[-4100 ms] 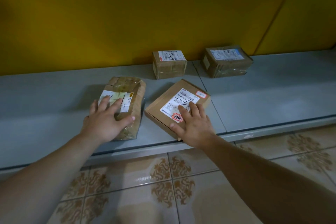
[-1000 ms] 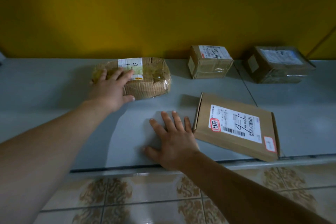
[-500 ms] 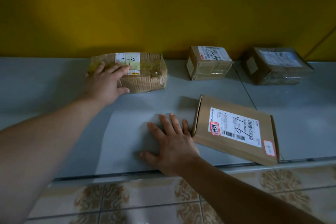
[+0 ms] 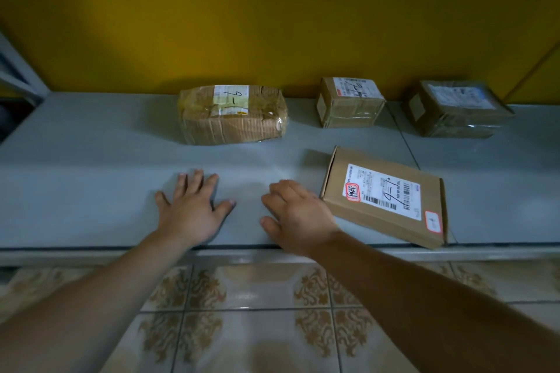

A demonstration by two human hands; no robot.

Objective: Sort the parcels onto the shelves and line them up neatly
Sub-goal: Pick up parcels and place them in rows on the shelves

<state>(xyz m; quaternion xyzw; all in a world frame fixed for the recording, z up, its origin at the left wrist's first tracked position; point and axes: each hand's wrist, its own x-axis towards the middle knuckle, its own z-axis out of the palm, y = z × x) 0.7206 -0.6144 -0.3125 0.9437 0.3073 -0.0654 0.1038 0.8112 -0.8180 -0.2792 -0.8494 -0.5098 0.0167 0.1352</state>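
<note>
**Cardboard flat box left out front as the left hand came away from the back row**

Nearest the camera, the patterned floor tiles [image 4: 257, 297] ran under both forearms, and the grey shelf [image 4: 91, 175] started just beyond them. And there it was: the left hand [image 4: 194, 209] lay flat on the bare shelf near its front edge, fingers straight and spread, holding nothing. Half a second before, it had been up on the taped parcel; now it was well clear of it.

The right hand [image 4: 300, 218] had changed too. It had lain flat on the shelf; now its fingers were loosely curled and empty, the knuckles just beside the left edge of the flat box [image 4: 385, 194]. Whether they touched the cardboard I could not tell.

That flat box lay label up at the shelf's front, skewed, its near corner at the lip.

Further back, the taped parcel [image 4: 233, 113] sat against the yellow wall [image 4: 272, 9], roughly in a row with the small box [image 4: 350, 101] and the dark wrapped box [image 4: 457, 107] to its right.

So the call: taped parcel placed, three lined up at the back, and the flat box looked like the one remaining, wanting a turn to square it and a push rearward.
</note>
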